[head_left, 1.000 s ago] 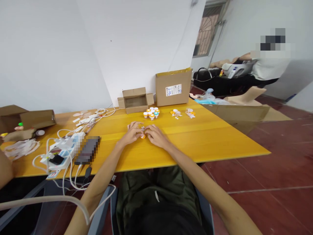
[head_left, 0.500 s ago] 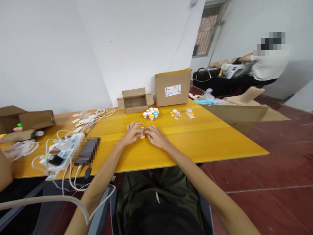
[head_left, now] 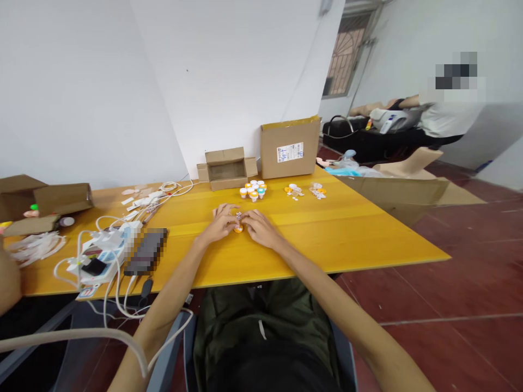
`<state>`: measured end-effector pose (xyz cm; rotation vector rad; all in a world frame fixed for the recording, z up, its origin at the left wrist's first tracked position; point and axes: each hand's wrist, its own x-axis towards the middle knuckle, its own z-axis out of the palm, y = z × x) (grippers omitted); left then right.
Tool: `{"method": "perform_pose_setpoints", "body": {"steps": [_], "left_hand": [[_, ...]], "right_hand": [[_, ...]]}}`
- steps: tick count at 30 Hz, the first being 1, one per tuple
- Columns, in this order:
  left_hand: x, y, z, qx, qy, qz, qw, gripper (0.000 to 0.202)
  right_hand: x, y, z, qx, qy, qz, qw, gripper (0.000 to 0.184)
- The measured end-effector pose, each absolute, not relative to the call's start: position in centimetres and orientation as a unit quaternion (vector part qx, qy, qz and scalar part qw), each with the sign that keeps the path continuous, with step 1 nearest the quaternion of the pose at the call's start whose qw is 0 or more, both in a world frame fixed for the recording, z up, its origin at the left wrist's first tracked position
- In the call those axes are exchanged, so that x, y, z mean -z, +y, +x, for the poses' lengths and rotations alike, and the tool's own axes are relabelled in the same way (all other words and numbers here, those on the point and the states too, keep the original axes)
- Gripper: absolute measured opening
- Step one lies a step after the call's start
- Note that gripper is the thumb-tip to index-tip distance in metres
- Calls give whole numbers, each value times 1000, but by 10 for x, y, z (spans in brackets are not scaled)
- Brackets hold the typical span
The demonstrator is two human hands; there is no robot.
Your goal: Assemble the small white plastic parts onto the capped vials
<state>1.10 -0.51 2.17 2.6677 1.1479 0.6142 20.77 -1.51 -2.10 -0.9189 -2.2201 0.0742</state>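
Observation:
My left hand [head_left: 222, 225] and my right hand [head_left: 259, 225] meet low over the middle of the table, fingers bent inward. Between their fingertips is a small black-and-white speckled piece [head_left: 239, 215], too small to name. Both hands appear to pinch it from either side. Just below it, close to my left fingertips, shows a round orange-and-white cap [head_left: 238, 229]. Beyond my hands stands a cluster of small capped bottles [head_left: 254, 194], mostly with white and orange tops and one teal.
Loose clear and orange parts [head_left: 293, 190] lie at the back right. An open small carton [head_left: 227, 175] and a taller cardboard box [head_left: 290, 147] stand behind. On the left are a power strip [head_left: 108, 253], cables and a dark phone [head_left: 147, 251]. A person [head_left: 445, 114] sits far right.
The view has shifted very slightly. Both hands stay in the same place around the small speckled piece.

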Motion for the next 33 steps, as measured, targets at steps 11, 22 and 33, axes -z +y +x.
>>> {"method": "perform_pose_setpoints", "body": {"steps": [11, 22, 33], "left_hand": [[-22, -6, 11, -207, 392, 892, 85, 21], [-22, -5, 11, -205, 390, 894, 85, 22], [-22, -5, 11, -207, 387, 894, 88, 23]], "right_hand": [[22, -13, 209, -38, -860, -347, 371, 31], [20, -16, 208, -28, -868, -345, 357, 36], [24, -16, 207, -35, -869, -352, 346, 37]]}}
